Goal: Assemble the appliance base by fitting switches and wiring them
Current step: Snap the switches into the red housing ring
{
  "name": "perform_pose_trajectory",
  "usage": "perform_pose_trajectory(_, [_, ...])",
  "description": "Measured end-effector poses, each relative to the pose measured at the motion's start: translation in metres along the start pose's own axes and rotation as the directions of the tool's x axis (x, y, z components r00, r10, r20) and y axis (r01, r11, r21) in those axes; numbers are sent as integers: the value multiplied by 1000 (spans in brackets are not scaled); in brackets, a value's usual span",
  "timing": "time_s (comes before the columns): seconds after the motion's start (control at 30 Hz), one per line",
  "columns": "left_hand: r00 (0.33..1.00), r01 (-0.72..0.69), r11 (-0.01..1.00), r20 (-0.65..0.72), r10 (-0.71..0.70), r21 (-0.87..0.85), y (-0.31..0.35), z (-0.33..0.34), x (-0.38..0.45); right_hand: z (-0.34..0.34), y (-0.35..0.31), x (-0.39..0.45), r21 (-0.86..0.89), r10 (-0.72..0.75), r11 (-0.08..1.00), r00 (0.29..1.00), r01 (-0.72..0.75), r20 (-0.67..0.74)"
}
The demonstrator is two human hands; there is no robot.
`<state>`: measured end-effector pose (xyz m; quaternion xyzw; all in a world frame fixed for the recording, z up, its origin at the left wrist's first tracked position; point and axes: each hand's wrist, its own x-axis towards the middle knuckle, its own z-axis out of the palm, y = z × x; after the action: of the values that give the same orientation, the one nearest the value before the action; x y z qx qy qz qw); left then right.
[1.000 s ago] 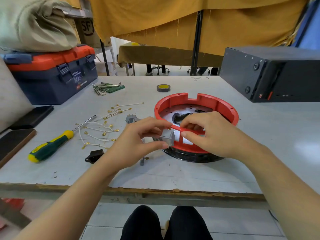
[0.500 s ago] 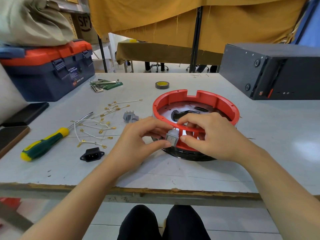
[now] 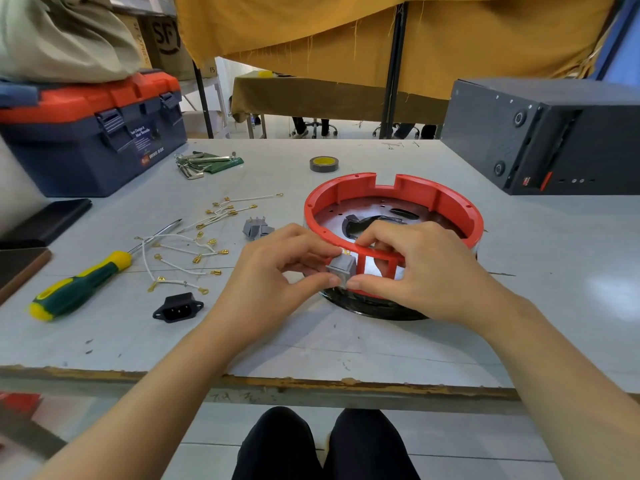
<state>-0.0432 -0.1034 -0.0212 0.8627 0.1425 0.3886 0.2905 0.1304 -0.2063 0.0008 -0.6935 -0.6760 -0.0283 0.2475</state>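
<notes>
We see a big gray table [image 3: 346, 341] filling the middle of the frame, with a yellow cloth [image 3: 346, 32] hanging across the top. In the upper left sits a blue toolbox [image 3: 86, 133] with an orange lid, shut, with a pale cloth bundle [image 3: 59, 36] on top. In the upper right stands a black box [image 3: 554, 136]. In the middle lies the round red base [image 3: 394, 216], with a shiny plate inside. At its near wall, our left hand [image 3: 273, 282] and our right hand [image 3: 426, 271] both pinch a small gray switch [image 3: 341, 270]. Left of the middle lie white wires [image 3: 187, 251], a green and yellow screwdriver [image 3: 79, 285], a black socket [image 3: 178, 308] and more gray switches [image 3: 256, 228]. A tape roll [image 3: 323, 163] lies just beyond the base.
</notes>
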Motion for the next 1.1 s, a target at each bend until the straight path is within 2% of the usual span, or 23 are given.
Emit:
perform_pose_trajectory(0.17, [997,-76,986,16,74,150,1,-1,5,1,0,1,-13,-2,1000,1000,2,-17])
perform_pose_trajectory(0.27, [996,-80,977,50,71,200,-1,-4,11,1,0,0,-17,-10,1000,1000,10,-24])
perform_pose_trajectory(0.5, [967,33,985,244,-73,167,-9,-11,26,-5,-2,1,-17,2,1000,1000,-2,15])
perform_pose_trajectory(0.73, [967,-5,990,254,-30,138,-8,-6,31,-8,1,4,-88,6,996,999,-2,40])
perform_pose_trajectory(0.87, [969,0,991,244,-33,135,-8,-2,32,-9,6,6,81,48,995,995,-54,84])
perform_pose_trajectory(1.1, [972,-1,992,234,-28,124,-8,0,35,-8,9,7,115,30,993,995,-41,96])
